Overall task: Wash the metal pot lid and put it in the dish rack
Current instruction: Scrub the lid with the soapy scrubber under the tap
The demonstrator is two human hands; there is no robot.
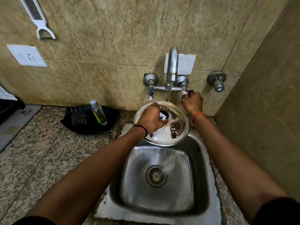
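The round metal pot lid [177,133] is held tilted over the back edge of the steel sink [162,176], its face covered with white foam. My left hand [151,118] grips the lid's black knob at its middle. A thin stream of water falls from the tap spout [172,65] onto the lid. My right hand [192,102] grips the right tap handle [185,93], fingers curled round it.
A black tray [88,120] with a clear bottle [98,112] sits on the granite counter left of the sink. A white peeler [38,18] hangs on the tiled wall above a socket [27,55]. A side wall stands close on the right. No dish rack shows.
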